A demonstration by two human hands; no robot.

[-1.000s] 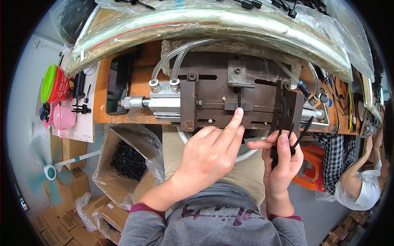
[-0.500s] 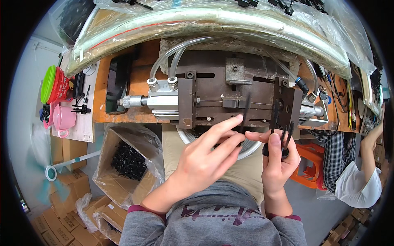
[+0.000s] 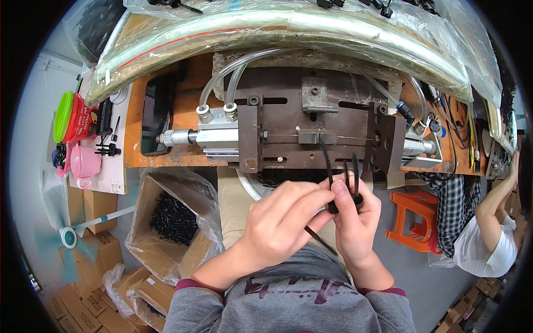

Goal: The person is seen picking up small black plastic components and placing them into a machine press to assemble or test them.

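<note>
My two hands meet over my lap, just in front of the metal fixture. Between the thumb and fingers of my right hand [image 3: 355, 227] is a black plastic part with thin prongs [image 3: 356, 172], its prongs pointing up and away from me. My left hand [image 3: 283, 219] is pinched closed, its fingertips touching my right thumb and the part's left side. Out from under those fingers a thin black rod [image 3: 320, 240] slants down to the right; its upper end is hidden. Behind my hands, the fixture [image 3: 288, 150] has a small grey block [image 3: 316, 137] at its middle.
Air cylinders [image 3: 219, 139] with clear hoses flank the fixture on a wooden bench. At lower left stands a carton [image 3: 139, 222] full of black parts. A pink cup [image 3: 85, 161] sits far left. An orange stool [image 3: 411, 219] and another person [image 3: 486, 244] are at right.
My right hand has moved left with the pronged part, up against my left fingers. The rod in my left hand, upright before, now slants down to the right.
</note>
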